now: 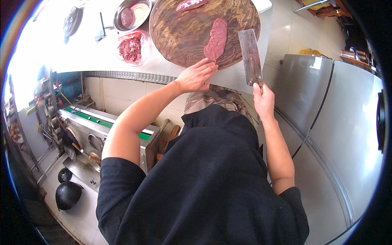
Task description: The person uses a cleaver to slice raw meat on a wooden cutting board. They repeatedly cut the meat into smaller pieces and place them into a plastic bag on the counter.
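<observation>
A long piece of raw red meat (216, 39), scored or sliced across, lies on a round wooden chopping block (177, 36). My left hand (197, 76) touches the near end of this meat with its fingers extended, at the block's near edge. In my right hand (264, 99) is the handle of a cleaver (251, 58); its broad, smeared blade points away from me, just right of the block and partly over its rim. Another, paler-marked piece of meat (191, 4) lies at the block's far edge.
Left of the block, a steel bowl (115, 21) holds meat and reddish liquid, beside a plastic bag of cut meat (130, 49). A phone-like dark object (100, 27) stands further left. A steel refrigerator (343, 101) is at my right; a steel unit (104, 122) stands low at left.
</observation>
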A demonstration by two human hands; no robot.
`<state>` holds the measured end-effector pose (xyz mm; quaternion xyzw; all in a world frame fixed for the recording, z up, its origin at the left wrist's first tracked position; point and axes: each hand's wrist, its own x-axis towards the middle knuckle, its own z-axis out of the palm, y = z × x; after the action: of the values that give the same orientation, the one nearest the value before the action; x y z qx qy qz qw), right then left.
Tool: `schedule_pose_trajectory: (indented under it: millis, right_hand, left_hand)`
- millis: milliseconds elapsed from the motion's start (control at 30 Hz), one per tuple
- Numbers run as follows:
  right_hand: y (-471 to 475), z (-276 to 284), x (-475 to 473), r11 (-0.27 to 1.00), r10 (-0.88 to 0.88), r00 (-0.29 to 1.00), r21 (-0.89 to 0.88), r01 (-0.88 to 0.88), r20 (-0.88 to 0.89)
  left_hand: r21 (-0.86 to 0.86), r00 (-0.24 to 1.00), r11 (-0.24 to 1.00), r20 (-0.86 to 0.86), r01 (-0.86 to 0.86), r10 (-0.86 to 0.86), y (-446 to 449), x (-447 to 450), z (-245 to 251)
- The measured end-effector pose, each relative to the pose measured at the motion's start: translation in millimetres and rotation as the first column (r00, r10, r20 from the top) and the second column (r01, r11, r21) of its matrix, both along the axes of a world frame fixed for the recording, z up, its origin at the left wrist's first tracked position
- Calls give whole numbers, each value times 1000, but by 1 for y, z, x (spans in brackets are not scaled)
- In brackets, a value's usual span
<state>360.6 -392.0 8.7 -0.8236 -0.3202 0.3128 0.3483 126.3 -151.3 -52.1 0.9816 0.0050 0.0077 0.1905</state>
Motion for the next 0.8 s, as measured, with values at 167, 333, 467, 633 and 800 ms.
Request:
schedule_pose_trajectory:
  millis: [167, 333, 467, 633, 800]
  right_hand:
    - [1, 1, 1, 999, 15, 999, -47, -17, -34]
    - [5, 12, -5, 994, 93, 996, -65, -93, -6]
    - [22, 23, -18, 978, 164, 985, -118, -169, -55]
    - [46, 32, -36, 958, 252, 967, -131, -255, -33]
    - [53, 35, -45, 954, 279, 960, -119, -275, 21]
  left_hand:
    - [8, 967, 980, 164, -201, 197, 4, 11, 0]
    - [-28, 988, 999, 150, -32, 36, 7, 6, -3]
    - [-85, 957, 984, 233, -158, 174, 9, 0, -7]
    - [-164, 719, 776, 299, -610, 628, 29, 19, -13]
    - [-235, 576, 636, 278, -735, 768, 33, 30, -21]
